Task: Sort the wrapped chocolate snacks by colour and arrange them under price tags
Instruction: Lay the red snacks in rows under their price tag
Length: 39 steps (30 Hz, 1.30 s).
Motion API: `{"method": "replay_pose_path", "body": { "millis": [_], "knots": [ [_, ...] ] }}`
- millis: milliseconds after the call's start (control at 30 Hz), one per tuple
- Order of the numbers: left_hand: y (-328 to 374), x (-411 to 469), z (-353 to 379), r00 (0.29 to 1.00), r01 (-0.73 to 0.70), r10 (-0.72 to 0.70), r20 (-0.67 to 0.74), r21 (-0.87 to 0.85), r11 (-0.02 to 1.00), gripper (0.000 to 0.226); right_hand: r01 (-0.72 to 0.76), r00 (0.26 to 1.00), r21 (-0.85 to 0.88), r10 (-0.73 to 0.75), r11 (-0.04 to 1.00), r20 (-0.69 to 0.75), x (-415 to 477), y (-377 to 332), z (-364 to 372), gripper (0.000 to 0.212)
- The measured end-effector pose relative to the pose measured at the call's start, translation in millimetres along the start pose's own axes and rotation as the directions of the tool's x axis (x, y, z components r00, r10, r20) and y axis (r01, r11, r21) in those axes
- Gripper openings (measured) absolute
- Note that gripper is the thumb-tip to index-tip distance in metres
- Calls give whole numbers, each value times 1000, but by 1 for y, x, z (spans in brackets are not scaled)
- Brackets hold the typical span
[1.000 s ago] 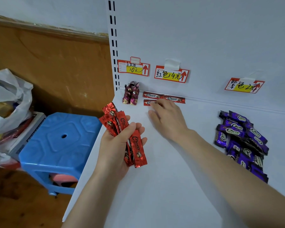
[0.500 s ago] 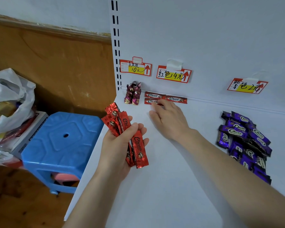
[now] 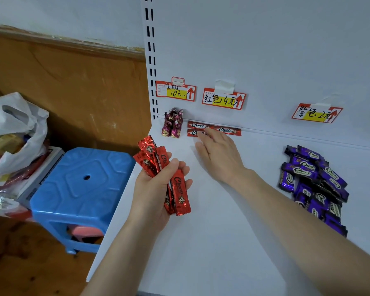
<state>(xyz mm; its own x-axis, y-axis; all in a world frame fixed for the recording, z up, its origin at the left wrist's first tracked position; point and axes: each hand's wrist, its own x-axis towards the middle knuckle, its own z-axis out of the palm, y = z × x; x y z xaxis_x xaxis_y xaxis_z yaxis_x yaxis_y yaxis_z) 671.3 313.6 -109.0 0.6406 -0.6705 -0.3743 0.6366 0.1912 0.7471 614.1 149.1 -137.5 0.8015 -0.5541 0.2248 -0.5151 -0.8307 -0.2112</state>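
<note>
Now left hand [image 3: 152,195] grips a bunch of red bars [image 3: 181,192] over the shelf's [image 3: 222,242] left edge. Right hand [image 3: 219,157] is flat with fingers straight, fingertips resting on the three red bars [image 3: 201,125] lying along the shelf's back edge under the red price tag [image 3: 223,99]. Purple bars [image 3: 314,184] are heaped near the right edge, below the purple price tag [image 3: 316,114].

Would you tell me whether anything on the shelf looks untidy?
Yes: the purple snacks lie in a loose overlapping heap, forward of their price tag, unlike the red bars lined up at the back wall.
</note>
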Motion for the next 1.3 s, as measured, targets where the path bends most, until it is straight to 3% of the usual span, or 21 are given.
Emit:
{"method": "replay_pose_path", "body": {
  "millis": [100, 167, 233, 300, 400, 467, 633, 700, 833, 933, 1067, 1200, 1300],
  "knots": [
    [2, -1, 3, 999, 39, -39, -8, -54, 998, 12, 0, 992, 132, 17, 991, -126, -7, -5, -11, 38],
    [3, -4, 5, 999, 46, -46, 4, -97, 994, 10, -45, 980, 345, 109, 937, -168, -17, -11, -24, 31],
    [4, -7, 9, 1000, 27, -25, 16, -135, 990, 8, -98, 970, 604, 212, 791, -121, -33, -21, -43, 14],
    [2, -12, 15, 999, -10, 16, 30, -170, 985, 8, -155, 974, 737, 229, 657, 1, -51, -31, -63, 14],
    [-3, -19, 24, 995, -56, 70, 71, -186, 981, 9, -239, 971, 774, 171, 587, 170, -80, -44, -79, 24],
    [-6, -23, 28, 991, -78, 95, 94, -174, 982, 14, -262, 965, 796, 158, 546, 210, -91, -48, -82, 19],
    [-8, -32, 31, 985, -102, 117, 123, -124, 987, 22, -220, 970, 829, 206, 514, 130, -98, -38, -89, 10],
    [-9, -34, 29, 984, -117, 123, 132, -53, 992, 10, -197, 972, 812, 216, 549, 90, -99, -32, -90, 13],
    [-10, -37, 29, 980, -129, 124, 158, 20, 991, 9, -59, 995, 673, 101, 737, -23, -107, -30, -88, 19],
    [-9, -37, 28, 980, -136, 131, 150, 30, 990, 7, -23, 1000, 610, 10, 792, 26, -111, -28, -86, 38],
    [-9, -37, 26, 973, -166, 154, 173, 57, 984, 11, -64, 995, 712, -10, 700, 99, -105, -24, -90, 16],
    [-9, -35, 24, 965, -198, 173, 195, 118, 973, 18, -202, 976, 815, 42, 543, 214, -99, -17, -98, 18],
    [-9, -36, 25, 950, -221, 175, 257, 160, 962, 17, -292, 950, 797, 62, 529, 307, -93, -12, -99, 21]
  ]
}}
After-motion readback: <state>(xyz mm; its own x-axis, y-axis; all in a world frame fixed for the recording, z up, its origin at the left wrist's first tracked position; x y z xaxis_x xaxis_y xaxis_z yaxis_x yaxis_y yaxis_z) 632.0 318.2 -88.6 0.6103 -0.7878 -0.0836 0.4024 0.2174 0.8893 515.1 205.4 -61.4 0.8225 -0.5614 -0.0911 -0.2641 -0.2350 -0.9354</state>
